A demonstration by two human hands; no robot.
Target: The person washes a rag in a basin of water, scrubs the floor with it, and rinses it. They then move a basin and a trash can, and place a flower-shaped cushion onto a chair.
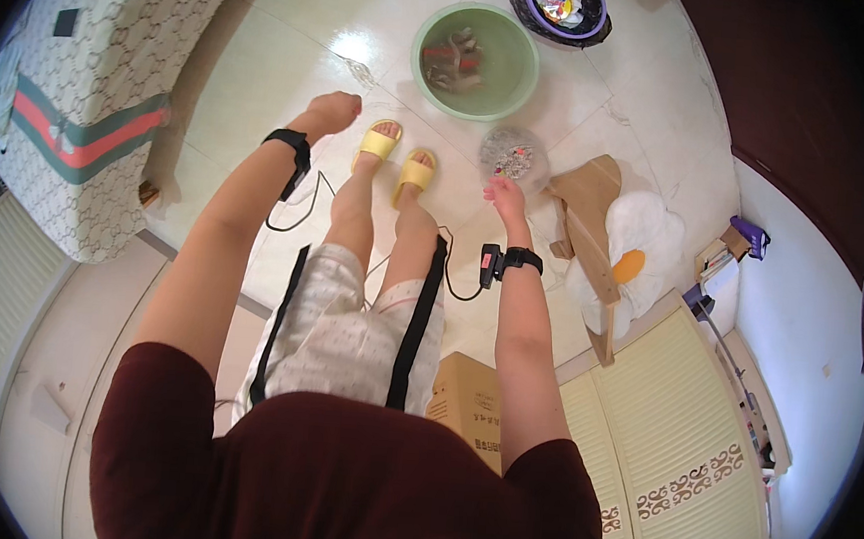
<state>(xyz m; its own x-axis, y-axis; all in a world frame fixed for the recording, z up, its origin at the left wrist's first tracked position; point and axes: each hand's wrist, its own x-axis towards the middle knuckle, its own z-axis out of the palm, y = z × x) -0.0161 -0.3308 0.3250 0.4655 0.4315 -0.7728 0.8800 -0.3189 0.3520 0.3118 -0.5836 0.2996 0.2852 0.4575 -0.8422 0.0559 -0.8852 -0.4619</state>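
My left hand [335,112] is held out above the floor, left of my yellow slippers [378,142], with its fingers curled in; whether it holds something small is unclear. My right hand [505,198] is at the near edge of a clear round container [494,148] with small mixed bits inside. A tiny coloured thing shows at its fingertips, too small to name. Beyond it stands a light green basin [518,65] of water, with grey and red cloth-like things [455,64] lying in it.
A bin with a purple rim [602,15] and black bag stands behind the basin. At the right are a wooden chair [587,198] and a white flower-shaped cushion [649,224]. A cardboard box [465,392] is beside my legs. A patterned bed cover [132,38] hangs at the left. Cables trail from my wrists.
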